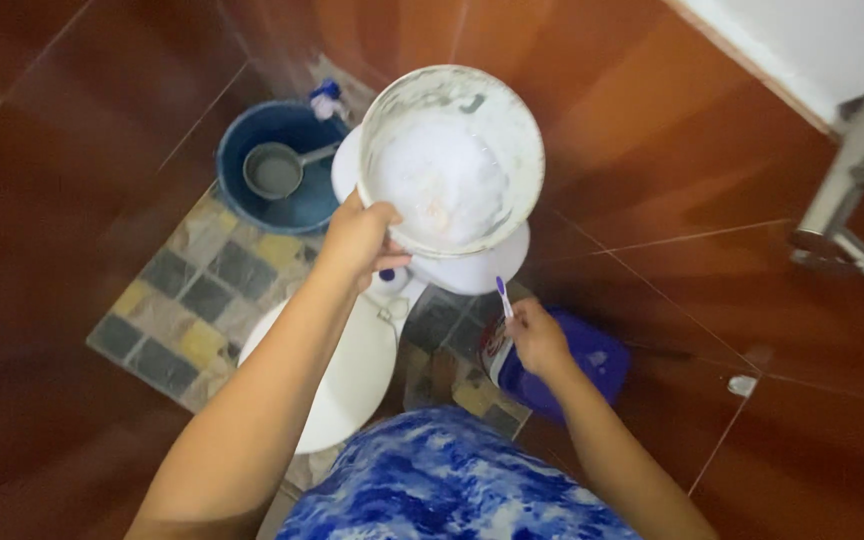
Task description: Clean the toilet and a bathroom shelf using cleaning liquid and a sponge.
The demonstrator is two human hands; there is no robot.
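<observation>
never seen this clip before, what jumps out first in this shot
A white bucket full of foamy suds fills the upper middle, held at its rim by the left hand. Below it, the right hand pinches a small toothbrush. At upper left, a blue bucket holds a grey ladle.

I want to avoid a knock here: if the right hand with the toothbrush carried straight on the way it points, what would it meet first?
Probably the white round plastic basin just beyond the bristles of the white and purple toothbrush, which the right hand holds pointing up and away. The foam-filled white bucket, held in the left hand, lies next in line; depth is unclear.
</observation>
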